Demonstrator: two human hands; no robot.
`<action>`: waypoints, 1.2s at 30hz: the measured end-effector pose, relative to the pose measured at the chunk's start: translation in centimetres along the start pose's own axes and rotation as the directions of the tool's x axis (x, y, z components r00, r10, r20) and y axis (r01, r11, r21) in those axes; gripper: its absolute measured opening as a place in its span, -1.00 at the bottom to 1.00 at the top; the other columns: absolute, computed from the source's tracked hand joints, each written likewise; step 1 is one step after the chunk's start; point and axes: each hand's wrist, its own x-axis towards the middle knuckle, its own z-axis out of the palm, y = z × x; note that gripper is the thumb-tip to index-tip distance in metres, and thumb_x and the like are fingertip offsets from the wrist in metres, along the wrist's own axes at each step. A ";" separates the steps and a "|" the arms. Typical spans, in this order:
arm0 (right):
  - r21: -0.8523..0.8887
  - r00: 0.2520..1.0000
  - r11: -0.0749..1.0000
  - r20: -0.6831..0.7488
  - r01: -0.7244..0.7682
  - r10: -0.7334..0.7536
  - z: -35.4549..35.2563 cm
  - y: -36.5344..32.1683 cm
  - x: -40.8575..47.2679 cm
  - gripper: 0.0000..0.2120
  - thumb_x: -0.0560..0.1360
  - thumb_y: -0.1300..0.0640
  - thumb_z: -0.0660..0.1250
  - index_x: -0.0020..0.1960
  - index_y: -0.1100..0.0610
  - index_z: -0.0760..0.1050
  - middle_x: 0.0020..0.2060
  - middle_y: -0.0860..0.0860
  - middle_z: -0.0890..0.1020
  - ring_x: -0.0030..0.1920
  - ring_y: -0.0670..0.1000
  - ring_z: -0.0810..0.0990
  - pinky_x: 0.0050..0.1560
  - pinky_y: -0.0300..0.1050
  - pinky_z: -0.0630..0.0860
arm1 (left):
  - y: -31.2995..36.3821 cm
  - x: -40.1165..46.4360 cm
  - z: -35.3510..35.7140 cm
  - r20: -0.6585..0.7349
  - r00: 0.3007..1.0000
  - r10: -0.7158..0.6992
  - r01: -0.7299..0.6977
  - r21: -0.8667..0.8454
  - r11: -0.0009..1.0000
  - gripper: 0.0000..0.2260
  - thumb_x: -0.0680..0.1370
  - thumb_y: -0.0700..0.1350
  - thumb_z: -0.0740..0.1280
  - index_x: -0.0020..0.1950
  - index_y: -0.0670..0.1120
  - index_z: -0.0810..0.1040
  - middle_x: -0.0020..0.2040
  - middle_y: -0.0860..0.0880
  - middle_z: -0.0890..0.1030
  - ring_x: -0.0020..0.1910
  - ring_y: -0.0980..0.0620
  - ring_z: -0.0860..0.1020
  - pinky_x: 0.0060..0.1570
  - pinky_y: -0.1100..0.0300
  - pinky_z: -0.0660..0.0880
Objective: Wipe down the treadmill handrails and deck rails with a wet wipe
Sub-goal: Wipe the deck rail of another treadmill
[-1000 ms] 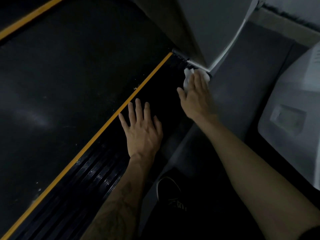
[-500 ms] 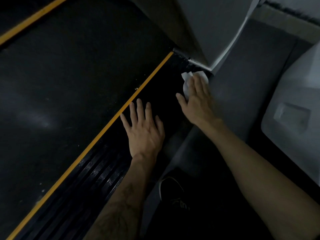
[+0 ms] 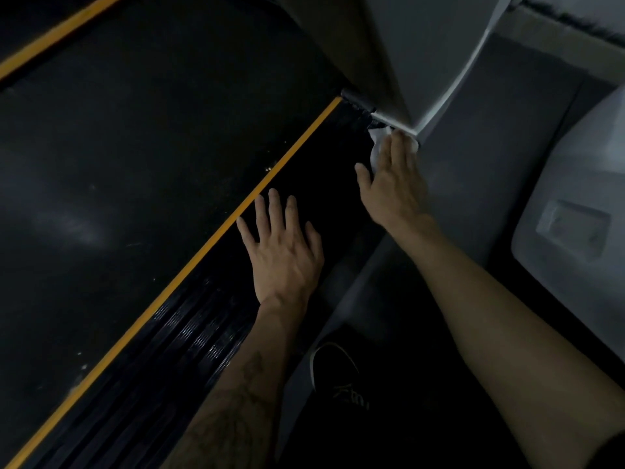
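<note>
Right hand (image 3: 394, 184) forward again, flat grip on wet wipe (image 3: 376, 147); left hand (image 3: 284, 252) splayed on deck rail (image 3: 203, 330).

The light was dim. A grey floor (image 3: 500, 157) ran along the right, darker toward the lower edge. At the far right stood a pale grey machine housing (image 3: 581, 204) with a shallow rectangular recess (image 3: 573, 225) in its face. A lighter strip (image 3: 558, 32) crossed the top right corner, edged by a dark, rough line.
</note>
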 end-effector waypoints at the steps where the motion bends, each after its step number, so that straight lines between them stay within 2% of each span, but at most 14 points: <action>1: 0.009 1.000 1.000 -0.001 -0.009 0.009 0.1 -0.2 -0.3 -0.28 0.72 -0.17 0.03 0.64 0.33 -0.02 0.65 0.22 -0.01 0.65 0.18 -0.03 0.62 0.10 0.09 | 0.0 0.0 0.0 0.001 1.000 -0.001 0.001 -0.004 1.000 -0.47 0.71 0.13 -0.08 0.64 -0.05 0.17 0.69 -0.13 0.06 0.67 -0.13 -0.07 0.59 -0.29 -0.10; 4: 0.032 1.000 0.999 -0.015 -0.014 0.015 0.5 -0.3 -1.3 -0.26 0.71 -0.18 0.04 0.64 0.33 -0.05 0.64 0.25 -0.02 0.65 0.19 -0.05 0.62 0.09 0.10 | 0.0 0.0 -0.2 0.006 1.000 -0.004 0.004 -0.012 1.000 -0.47 0.71 0.13 -0.07 0.64 -0.05 0.17 0.69 -0.12 0.05 0.67 -0.13 -0.09 0.59 -0.29 -0.11; 8: 0.003 1.000 1.000 0.016 -0.023 0.023 0.1 0.1 0.2 -0.24 0.71 -0.20 0.01 0.64 0.34 -0.10 0.64 0.25 -0.06 0.65 0.22 -0.09 0.64 0.09 -0.04 | 0.1 0.0 -0.2 0.003 1.000 -0.004 0.004 -0.010 1.000 -0.47 0.71 0.13 -0.07 0.64 -0.05 0.18 0.69 -0.13 0.05 0.67 -0.13 -0.09 0.59 -0.29 -0.11; 11: 0.069 0.999 0.997 0.001 -0.039 0.039 0.5 -0.7 -0.6 -0.24 0.71 -0.17 0.04 0.63 0.35 -0.08 0.64 0.27 -0.06 0.65 0.21 -0.07 0.64 0.08 0.01 | 0.2 0.0 -0.4 0.005 1.000 -0.008 0.008 -0.011 1.000 -0.47 0.71 0.13 -0.07 0.64 -0.05 0.17 0.69 -0.12 0.06 0.67 -0.12 -0.09 0.59 -0.29 -0.10; 17: -0.027 0.991 0.992 -0.035 0.126 -0.127 0.8 0.6 0.7 -0.26 0.69 -0.20 0.05 0.64 0.30 0.03 0.63 0.20 0.09 0.64 0.20 0.01 0.63 0.14 0.01 | 0.3 -0.1 -0.4 -0.006 1.000 0.000 0.000 -0.029 1.000 -0.48 0.71 0.12 -0.06 0.63 -0.06 0.20 0.68 -0.14 0.08 0.67 -0.13 -0.07 0.59 -0.30 -0.10; 21: 0.045 0.995 0.994 -0.015 0.097 -0.097 1.1 0.1 1.6 -0.27 0.69 -0.21 0.06 0.66 0.24 0.01 0.65 0.16 0.06 0.65 0.15 -0.02 0.64 0.14 -0.05 | 0.3 0.0 -0.5 -0.003 1.000 -0.009 0.009 -0.046 0.999 -0.49 0.71 0.11 -0.04 0.62 -0.07 0.21 0.68 -0.14 0.08 0.67 -0.12 -0.07 0.59 -0.29 -0.10; 26: 0.068 0.974 0.973 -0.067 0.219 -0.215 1.5 1.0 0.5 -0.30 0.67 -0.18 0.17 0.62 0.24 0.15 0.61 0.15 0.17 0.60 0.17 0.12 0.58 0.04 0.10 | 0.4 0.1 -0.5 0.003 1.000 -0.008 0.008 -0.045 0.999 -0.48 0.71 0.12 -0.05 0.63 -0.06 0.19 0.68 -0.13 0.06 0.67 -0.12 -0.09 0.59 -0.29 -0.11; 29: 0.045 0.978 0.978 -0.033 0.205 -0.204 0.5 1.1 2.9 -0.30 0.67 -0.19 0.15 0.64 0.22 0.13 0.63 0.13 0.12 0.61 0.17 0.08 0.61 0.06 0.03 | 0.4 0.1 -0.6 0.007 1.000 -0.012 0.013 -0.041 0.999 -0.48 0.71 0.12 -0.05 0.63 -0.06 0.19 0.68 -0.13 0.06 0.67 -0.12 -0.08 0.59 -0.29 -0.10; 32: 0.041 0.986 0.986 0.027 0.162 -0.163 0.9 0.2 2.2 -0.26 0.68 -0.22 0.09 0.66 0.21 0.02 0.66 0.12 0.02 0.65 0.14 -0.06 0.64 0.09 -0.09 | 0.4 0.1 -0.7 0.010 1.000 -0.013 0.013 -0.038 0.999 -0.49 0.71 0.12 -0.05 0.63 -0.06 0.19 0.68 -0.13 0.06 0.67 -0.12 -0.09 0.59 -0.28 -0.10; 36: -0.056 0.992 0.991 -0.023 0.125 -0.127 1.8 -0.7 -0.2 -0.29 0.68 -0.23 0.02 0.67 0.17 0.02 0.66 0.15 0.00 0.66 0.17 -0.12 0.63 0.16 -0.20 | 0.4 0.1 -0.5 0.002 1.000 -0.008 0.008 -0.044 0.999 -0.50 0.72 0.11 -0.03 0.62 -0.06 0.21 0.68 -0.14 0.08 0.67 -0.12 -0.07 0.59 -0.29 -0.10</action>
